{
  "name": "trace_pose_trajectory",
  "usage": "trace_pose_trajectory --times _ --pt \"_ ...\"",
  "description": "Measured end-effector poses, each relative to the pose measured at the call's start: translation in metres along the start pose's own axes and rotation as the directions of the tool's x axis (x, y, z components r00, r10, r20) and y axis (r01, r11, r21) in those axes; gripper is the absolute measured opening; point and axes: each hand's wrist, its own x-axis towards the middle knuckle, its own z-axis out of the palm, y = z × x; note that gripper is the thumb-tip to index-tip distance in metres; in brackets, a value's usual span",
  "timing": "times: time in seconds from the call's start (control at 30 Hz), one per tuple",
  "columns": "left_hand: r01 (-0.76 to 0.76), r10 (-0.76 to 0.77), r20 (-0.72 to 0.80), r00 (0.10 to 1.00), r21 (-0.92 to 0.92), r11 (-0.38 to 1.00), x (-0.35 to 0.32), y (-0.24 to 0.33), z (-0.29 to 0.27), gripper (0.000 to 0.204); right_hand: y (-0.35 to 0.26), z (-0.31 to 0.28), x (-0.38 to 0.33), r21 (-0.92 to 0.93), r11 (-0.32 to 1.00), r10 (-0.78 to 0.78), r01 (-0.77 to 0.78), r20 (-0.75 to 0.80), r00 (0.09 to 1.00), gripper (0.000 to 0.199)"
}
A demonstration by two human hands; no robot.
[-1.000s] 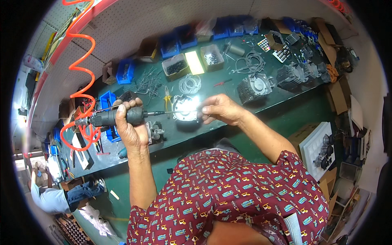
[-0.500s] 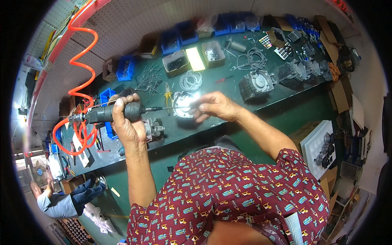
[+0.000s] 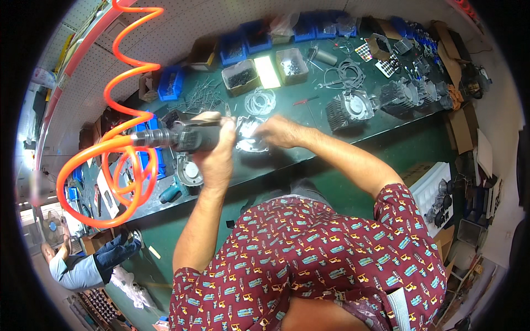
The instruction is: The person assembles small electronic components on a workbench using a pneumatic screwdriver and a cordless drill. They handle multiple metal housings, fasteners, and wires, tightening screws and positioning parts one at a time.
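My left hand (image 3: 221, 154) is wrapped round a black air screwdriver (image 3: 196, 139), raised over the bench with its hose end to the left. The front of the driver is hidden behind the hand. A bright metal engine part (image 3: 252, 142) with a flat, holed face lies just right of it. My right hand (image 3: 280, 132) is at that part's right edge, its fingers curled down and slightly blurred; what they pinch, if anything, is hidden. Coiled orange air hose (image 3: 83, 150) runs from the driver to upper left.
Ring gaskets (image 3: 259, 102), a bin of dark small parts (image 3: 240, 77) and loose screws (image 3: 204, 96) lie behind. Finned cylinders (image 3: 350, 110) stand at right. A teal power tool (image 3: 174, 190) lies by the front edge. Another person (image 3: 77, 271) is at far lower left.
The air screwdriver has moved right with my left hand, and its bit no longer shows. My right hand has left the bit and shifted slightly up, its fingers now curled down. The hose swung right.
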Motion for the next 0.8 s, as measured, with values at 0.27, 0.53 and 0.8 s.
trace_pose_trajectory --times 0.27,0.53,0.8 --pt "0.094 -0.096 0.022 0.995 0.052 0.994 -0.014 -0.023 0.007 0.039 0.022 0.017 0.009 -0.280 0.957 -0.024 0.080 0.198 0.980 0.051" --pt "0.098 -0.098 -0.018 0.995 0.008 0.995 -0.013 -0.031 0.007 0.034 0.037 0.026 0.011 -0.335 0.938 -0.020 0.085 0.195 0.981 0.054" --pt "0.088 -0.087 -0.013 0.996 0.062 0.994 -0.010 -0.030 0.016 0.034 0.048 0.024 0.004 -0.051 0.999 -0.004 0.006 0.055 0.998 0.050"
